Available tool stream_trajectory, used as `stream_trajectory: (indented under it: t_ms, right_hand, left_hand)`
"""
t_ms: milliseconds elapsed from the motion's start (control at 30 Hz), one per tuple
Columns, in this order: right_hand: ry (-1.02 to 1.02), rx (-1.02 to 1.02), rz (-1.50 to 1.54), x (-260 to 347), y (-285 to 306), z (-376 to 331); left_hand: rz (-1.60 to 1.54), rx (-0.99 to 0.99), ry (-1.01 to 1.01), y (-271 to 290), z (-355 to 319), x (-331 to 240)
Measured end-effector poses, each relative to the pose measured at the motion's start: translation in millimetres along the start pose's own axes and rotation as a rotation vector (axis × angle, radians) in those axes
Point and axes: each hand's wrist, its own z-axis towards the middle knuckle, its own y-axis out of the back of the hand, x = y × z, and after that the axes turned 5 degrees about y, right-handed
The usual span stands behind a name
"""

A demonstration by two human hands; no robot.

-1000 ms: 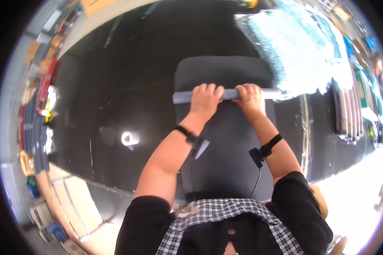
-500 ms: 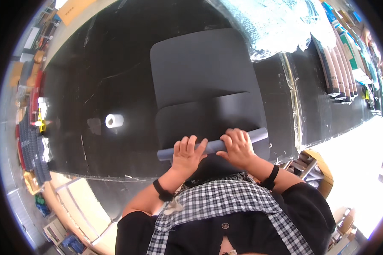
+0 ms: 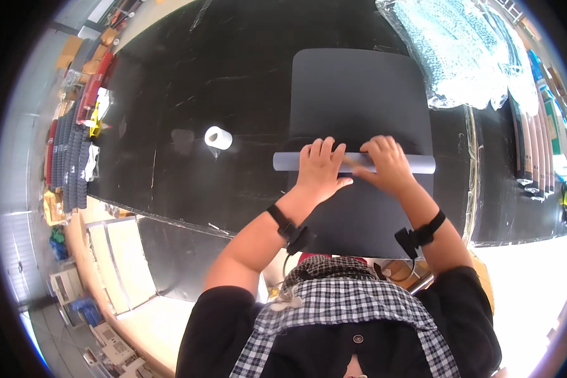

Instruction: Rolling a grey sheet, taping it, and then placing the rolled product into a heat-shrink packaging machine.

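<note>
A smooth grey-blue roll [image 3: 422, 164] lies crosswise on a dark grey sheet [image 3: 359, 88] with rounded far corners. The sheet shows both beyond the roll and on its near side; I cannot tell whether the roll is part of it. My left hand [image 3: 321, 167] rests over the roll left of its middle, fingers stretched forward and thumb out to the right. Over the right part lies my right hand [image 3: 389, 165], its fingers spread and its thumb pointing toward the left hand. A small tan blur shows on the roll between the hands.
A white roll [image 3: 218, 137] stands left of the sheet on the black table [image 3: 189, 82]. Clear plastic wrapping [image 3: 466, 57] covers a bundle at the far right. Beyond a tape strip [image 3: 473, 170], several long brown-and-black packages [image 3: 535, 145] lie at the right edge.
Both hands and the roll have moved forward along the sheet, away from my body. More of the sheet shows on the near side. The whole view has shifted, with the table's things further right.
</note>
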Motion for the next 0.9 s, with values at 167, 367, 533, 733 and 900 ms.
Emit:
stream_trajectory:
  t_ms: [167,367,533,733,900]
  right_hand:
    - [0.016,0.134,-0.265,-10,-15,6]
    - [0.012,0.366,-0.158,48,-19,-73]
    - [-0.076,0.273,-0.170,61,-8,-84]
    - [0.002,0.265,-0.075,58,-17,-57]
    - [-0.088,0.293,-0.020,53,-13,-62]
  left_hand:
    - [0.053,0.136,0.004,-3,28,11]
    - [-0.186,0.242,-0.135,8,-70,-3]
    - [-0.248,-0.255,0.631,59,-40,75]
    - [-0.087,0.112,0.977,67,-24,226]
    - [-1.317,0.037,0.880,78,-25,122]
